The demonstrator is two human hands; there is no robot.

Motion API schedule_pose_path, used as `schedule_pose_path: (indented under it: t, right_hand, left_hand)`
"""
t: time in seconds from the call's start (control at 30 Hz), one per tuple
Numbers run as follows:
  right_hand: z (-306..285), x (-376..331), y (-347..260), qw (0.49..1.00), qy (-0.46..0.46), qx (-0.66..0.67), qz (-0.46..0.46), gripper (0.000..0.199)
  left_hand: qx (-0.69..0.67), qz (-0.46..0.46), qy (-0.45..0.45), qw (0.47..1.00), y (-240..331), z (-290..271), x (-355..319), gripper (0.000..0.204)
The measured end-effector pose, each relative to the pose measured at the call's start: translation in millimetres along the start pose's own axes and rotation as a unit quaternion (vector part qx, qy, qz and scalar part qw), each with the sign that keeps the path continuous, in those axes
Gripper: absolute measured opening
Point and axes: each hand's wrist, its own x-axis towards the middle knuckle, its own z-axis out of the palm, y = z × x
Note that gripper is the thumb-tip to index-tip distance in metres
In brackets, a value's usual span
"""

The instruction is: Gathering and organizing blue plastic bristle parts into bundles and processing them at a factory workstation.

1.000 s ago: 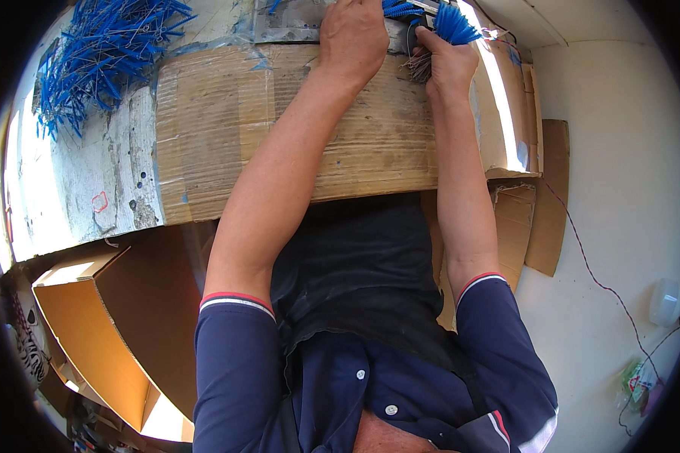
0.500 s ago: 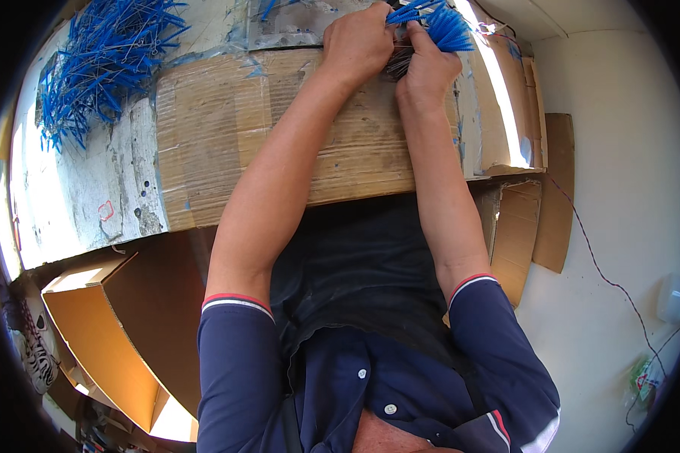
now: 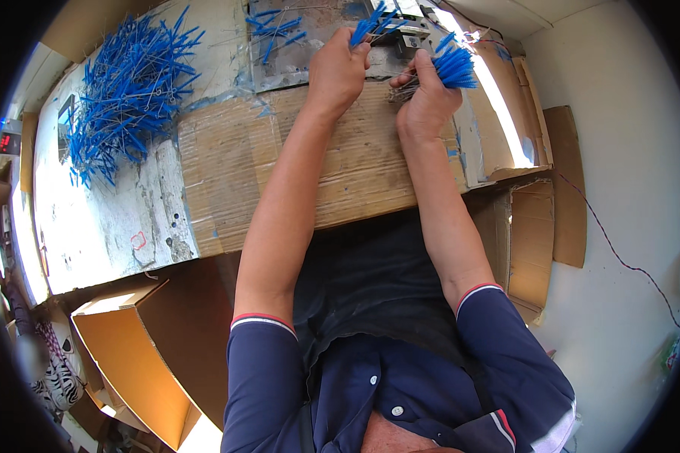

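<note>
My left hand (image 3: pixel 338 74) is closed around a few small blue-bristled wire brushes (image 3: pixel 372 26), their bristle ends pointing up and away from me. To its right, my right hand (image 3: pixel 432 102) grips a thick bundle of the same kind of wire brushes (image 3: pixel 456 69), blue ends fanned to the right and bare wire stems sticking out to the left. A gap separates the two hands. Just beyond them stands a small metal fixture (image 3: pixel 409 45). Several loose brushes (image 3: pixel 273 30) lie on a worn metal plate (image 3: pixel 283 75) left of my left hand.
A large heap of blue wire brushes (image 3: pixel 132 94) covers the far left of the white worktop (image 3: pixel 155 219). Taped cardboard (image 3: pixel 242 162) lines the front of the table. An open cardboard box (image 3: pixel 128 355) stands below at left; another box (image 3: pixel 531 241) is below at right.
My hands were close together and have come apart, the left one now further left with a few brushes. The whole view has shifted, showing more of the far worktop.
</note>
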Motion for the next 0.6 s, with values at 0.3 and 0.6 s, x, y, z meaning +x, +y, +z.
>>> schedule_pose_path:
  t: [0.3,0.6]
  right_hand:
    - [-22,35,-15,0.978,-0.133,0.006,0.163,0.019]
    - [-28,44,-6,0.970,-0.151,0.020,0.189,0.012]
  left_hand:
    - [-0.257,-0.159,-0.147,0.942,26,-17,-9,0.026]
    - [-0.230,-0.172,-0.175,0.942,27,-14,-7,0.021]
